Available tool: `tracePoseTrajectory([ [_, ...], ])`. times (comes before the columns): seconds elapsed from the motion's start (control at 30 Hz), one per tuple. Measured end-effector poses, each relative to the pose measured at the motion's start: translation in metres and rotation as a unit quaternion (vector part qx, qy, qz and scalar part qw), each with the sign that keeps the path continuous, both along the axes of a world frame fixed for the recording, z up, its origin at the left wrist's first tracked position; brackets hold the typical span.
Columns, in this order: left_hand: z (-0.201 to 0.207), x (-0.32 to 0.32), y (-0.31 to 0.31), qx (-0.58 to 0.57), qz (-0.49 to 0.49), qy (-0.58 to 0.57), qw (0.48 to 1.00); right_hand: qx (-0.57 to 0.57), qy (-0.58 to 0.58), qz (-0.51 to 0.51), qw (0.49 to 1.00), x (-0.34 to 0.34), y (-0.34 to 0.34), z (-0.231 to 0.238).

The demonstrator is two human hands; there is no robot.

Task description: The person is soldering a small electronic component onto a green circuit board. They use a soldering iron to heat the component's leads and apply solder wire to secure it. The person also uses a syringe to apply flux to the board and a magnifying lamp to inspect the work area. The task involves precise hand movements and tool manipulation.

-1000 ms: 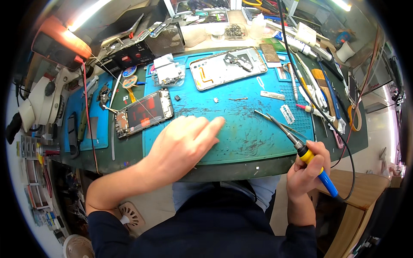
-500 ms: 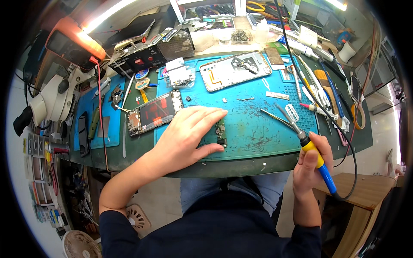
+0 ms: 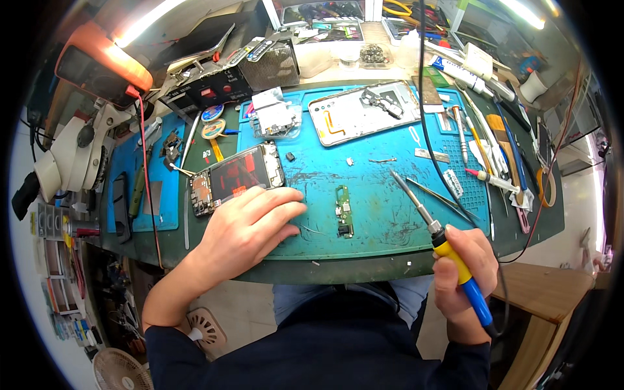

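Note:
My right hand grips a soldering iron with a yellow and blue handle, its metal tip pointing up and left over the blue mat. My left hand is closed at the mat's left front, thumb against the fingers. A thin silvery wire runs out from its fingertips. Between the hands lies a small green circuit board, touched by neither. An opened phone with bare inner parts lies just behind my left hand. Tweezers rest near the iron's tip.
A silver phone housing lies at the back of the mat, beside a clear box of parts. An orange multimeter and a white microscope-like device stand at left. Brushes, a syringe and a tape roll crowd the right.
My left hand has moved left off the circuit board, and its spread fingers have drawn together. The soldering iron has shifted left and its tip has come nearer the board.

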State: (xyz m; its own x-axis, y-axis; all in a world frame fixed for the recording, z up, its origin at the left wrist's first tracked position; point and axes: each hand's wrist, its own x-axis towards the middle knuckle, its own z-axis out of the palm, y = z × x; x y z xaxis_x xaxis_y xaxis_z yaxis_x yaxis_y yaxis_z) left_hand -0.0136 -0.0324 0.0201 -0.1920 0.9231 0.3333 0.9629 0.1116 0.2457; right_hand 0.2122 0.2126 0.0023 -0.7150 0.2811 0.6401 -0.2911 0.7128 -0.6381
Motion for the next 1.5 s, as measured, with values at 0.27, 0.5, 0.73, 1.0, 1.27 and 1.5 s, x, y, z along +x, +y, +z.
tracePoseTrajectory([
  [0.27,0.012,-0.005,0.000,-0.115,0.002,-0.083,0.990,-0.062,-0.033,0.055,0.996,-0.010,-0.005,-0.010],
  [0.5,0.030,-0.013,0.002,-0.197,0.004,-0.137,0.971,-0.091,-0.055,0.060,0.993,-0.010,-0.007,-0.024],
  [0.73,0.033,-0.009,0.002,-0.222,-0.033,-0.064,0.972,-0.016,-0.050,0.109,0.993,-0.019,-0.008,-0.021],
  [1.0,0.034,0.017,0.001,-0.130,0.004,-0.005,0.991,0.073,-0.064,0.108,0.989,-0.052,-0.040,-0.005],
  [1.27,0.028,-0.008,-0.001,-0.157,-0.058,0.014,0.986,0.079,-0.047,0.084,0.992,-0.050,-0.050,-0.017],
  [1.5,0.031,0.005,-0.002,-0.157,-0.053,0.050,0.985,0.057,-0.042,0.102,0.992,-0.049,-0.054,-0.015],
])
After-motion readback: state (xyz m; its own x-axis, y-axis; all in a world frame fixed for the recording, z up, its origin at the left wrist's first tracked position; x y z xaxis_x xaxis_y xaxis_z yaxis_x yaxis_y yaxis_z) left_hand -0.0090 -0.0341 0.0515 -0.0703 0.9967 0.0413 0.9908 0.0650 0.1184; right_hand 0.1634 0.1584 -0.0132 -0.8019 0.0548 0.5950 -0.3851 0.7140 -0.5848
